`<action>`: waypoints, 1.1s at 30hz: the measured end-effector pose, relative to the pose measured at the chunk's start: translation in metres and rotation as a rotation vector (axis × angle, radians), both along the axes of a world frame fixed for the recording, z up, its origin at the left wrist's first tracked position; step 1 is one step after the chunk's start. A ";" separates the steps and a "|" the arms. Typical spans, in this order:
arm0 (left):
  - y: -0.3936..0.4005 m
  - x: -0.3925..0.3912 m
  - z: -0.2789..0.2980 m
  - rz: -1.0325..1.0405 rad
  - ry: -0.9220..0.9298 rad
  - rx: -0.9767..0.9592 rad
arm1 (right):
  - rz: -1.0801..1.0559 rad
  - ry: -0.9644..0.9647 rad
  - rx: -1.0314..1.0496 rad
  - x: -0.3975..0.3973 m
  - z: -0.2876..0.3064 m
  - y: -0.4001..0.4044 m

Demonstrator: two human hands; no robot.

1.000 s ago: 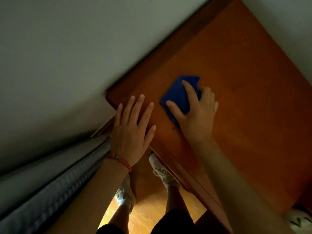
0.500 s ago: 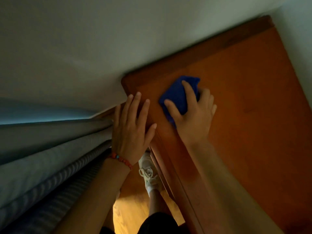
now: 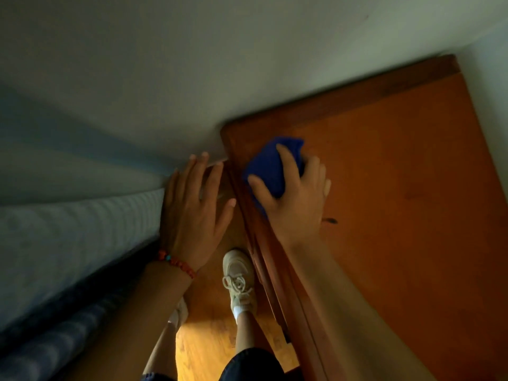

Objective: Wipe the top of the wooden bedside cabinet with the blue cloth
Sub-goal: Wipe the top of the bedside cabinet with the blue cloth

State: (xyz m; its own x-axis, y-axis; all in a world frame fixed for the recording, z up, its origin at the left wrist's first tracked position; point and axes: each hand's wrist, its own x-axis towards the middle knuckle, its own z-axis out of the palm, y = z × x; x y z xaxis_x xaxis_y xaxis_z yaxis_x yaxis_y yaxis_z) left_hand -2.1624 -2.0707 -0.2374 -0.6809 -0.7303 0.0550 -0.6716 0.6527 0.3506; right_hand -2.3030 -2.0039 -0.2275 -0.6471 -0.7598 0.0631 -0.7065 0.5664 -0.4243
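The wooden bedside cabinet (image 3: 398, 204) fills the right side, its orange-brown top seen from above. A folded blue cloth (image 3: 270, 167) lies on the top near its far left corner. My right hand (image 3: 295, 193) presses down on the cloth, fingers spread over it. My left hand (image 3: 192, 207), with a red bead bracelet at the wrist, is off the cabinet's left edge, fingers apart and holding nothing, next to the mattress.
A pale mattress (image 3: 68, 237) and dark bed base run along the left. A white wall (image 3: 220, 64) backs the cabinet. Below, my legs and white shoes (image 3: 237, 276) stand on a wooden floor (image 3: 209, 342) in the narrow gap.
The view has swung so the cabinet sits further right. My left hand has slid off the cabinet top to the gap beside the mattress. My right hand still presses the cloth near the corner.
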 end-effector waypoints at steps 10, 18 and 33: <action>0.003 0.001 -0.001 -0.041 0.011 -0.012 | -0.053 0.003 -0.045 -0.004 -0.004 -0.061; 0.016 -0.023 -0.006 -0.151 0.000 -0.023 | -0.172 -0.008 0.001 -0.074 -0.003 -0.028; 0.026 -0.068 0.000 -0.182 0.008 -0.016 | -0.284 0.003 -0.023 -0.128 -0.006 -0.031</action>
